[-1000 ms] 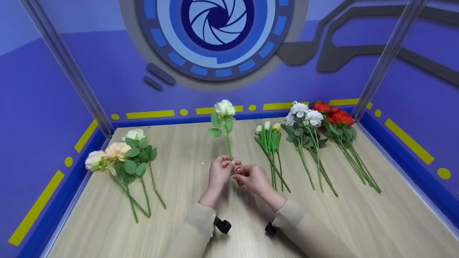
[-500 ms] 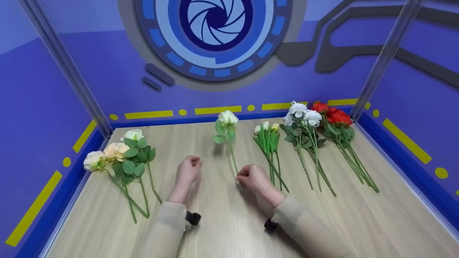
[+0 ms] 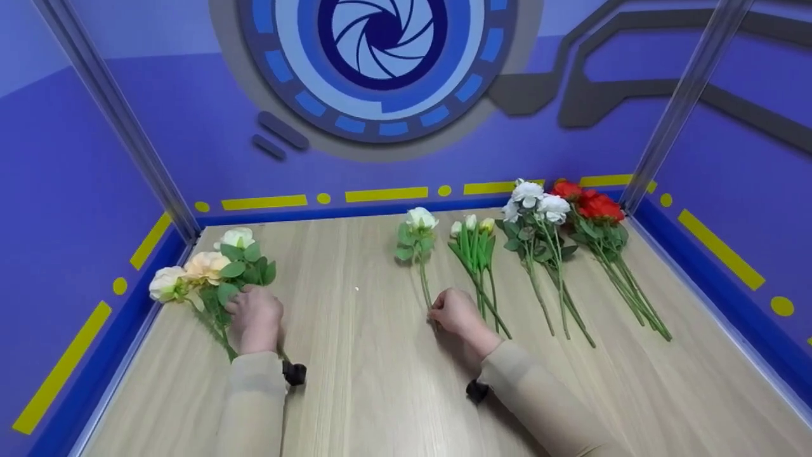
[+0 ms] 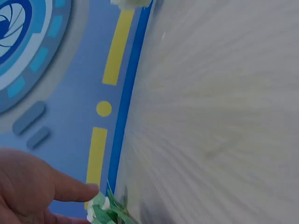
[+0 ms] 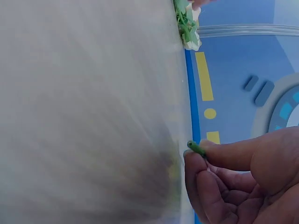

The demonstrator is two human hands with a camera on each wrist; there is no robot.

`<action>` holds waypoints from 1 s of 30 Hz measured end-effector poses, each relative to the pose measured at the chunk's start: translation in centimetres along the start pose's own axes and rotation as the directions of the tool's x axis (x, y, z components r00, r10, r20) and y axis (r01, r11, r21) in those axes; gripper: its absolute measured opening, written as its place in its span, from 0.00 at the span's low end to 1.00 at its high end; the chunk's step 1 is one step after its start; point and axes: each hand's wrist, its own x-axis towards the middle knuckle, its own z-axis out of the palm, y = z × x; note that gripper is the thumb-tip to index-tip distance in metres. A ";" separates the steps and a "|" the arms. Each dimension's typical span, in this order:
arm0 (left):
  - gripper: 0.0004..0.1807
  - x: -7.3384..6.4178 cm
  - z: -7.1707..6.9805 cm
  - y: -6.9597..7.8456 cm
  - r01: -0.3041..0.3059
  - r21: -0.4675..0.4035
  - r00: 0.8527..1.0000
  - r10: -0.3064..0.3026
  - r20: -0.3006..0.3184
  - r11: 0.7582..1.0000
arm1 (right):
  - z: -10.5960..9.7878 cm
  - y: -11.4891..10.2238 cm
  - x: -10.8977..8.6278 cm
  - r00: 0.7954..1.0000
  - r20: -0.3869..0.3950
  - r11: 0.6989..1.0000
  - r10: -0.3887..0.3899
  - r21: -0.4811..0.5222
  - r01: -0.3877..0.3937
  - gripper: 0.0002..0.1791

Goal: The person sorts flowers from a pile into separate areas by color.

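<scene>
My right hand [image 3: 458, 312] pinches the lower stem of a white rose [image 3: 421, 219] between thumb and fingers. The cut end of its green stem [image 5: 195, 148] sticks out from the fingertips in the right wrist view. At the left, my left hand [image 3: 257, 314] is over the stems and leaves of a group of flowers, with cream blooms, a peach bloom [image 3: 207, 266] and a white rose [image 3: 237, 238] at the top. In the left wrist view its thumb [image 4: 70, 185] is straight, close to green leaves. The hand covers part of the stems.
White and yellow tulips [image 3: 473, 247] lie just right of the held rose. Beyond them are white flowers [image 3: 530, 206], then red flowers [image 3: 599, 206]. Blue-purple panels [image 3: 355, 171] wall the wooden table [image 3: 368, 355] at the back and both sides.
My left hand has let go of the white rose and travelled left to the cream and peach flowers. My right hand, still holding the rose, has lowered it and shifted it slightly right.
</scene>
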 end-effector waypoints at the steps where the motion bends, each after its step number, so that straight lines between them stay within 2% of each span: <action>1: 0.27 0.1 0.0 -0.1 0.015 0.009 1.000 -0.015 0.010 1.000 | 0.0 0.0 0.0 1.000 0.005 1.000 0.004 -0.005 -0.004 0.10; 5: 0.26 0.2 0.1 -0.5 0.028 0.035 0.998 -0.029 0.047 0.999 | -0.2 0.0 0.1 1.000 0.021 1.000 0.009 -0.013 -0.009 0.12; 17: 0.24 0.7 0.6 -1.2 -0.018 0.057 0.995 0.012 0.104 0.998 | -0.3 0.2 0.0 0.996 0.069 0.998 0.055 0.030 -0.058 0.14; 24: 0.19 1.0 0.5 -1.2 -0.038 0.087 0.990 0.026 0.137 0.995 | -0.3 0.3 0.1 0.994 0.084 0.996 0.075 0.047 -0.079 0.15; 28: 0.14 1.1 0.2 -1.1 -0.010 0.016 0.987 0.008 0.160 1.000 | -0.3 0.3 0.1 0.994 0.085 0.997 0.066 0.041 -0.070 0.17; 29: 0.12 1.2 0.2 -1.1 0.009 -0.026 0.985 -0.004 0.171 1.000 | -0.3 0.3 0.1 0.994 0.086 0.997 0.065 0.041 -0.068 0.17; 30: 0.11 1.2 0.1 -1.0 0.039 -0.106 0.981 -0.018 0.194 0.994 | -0.3 0.3 0.1 0.994 0.087 0.997 0.062 0.038 -0.066 0.17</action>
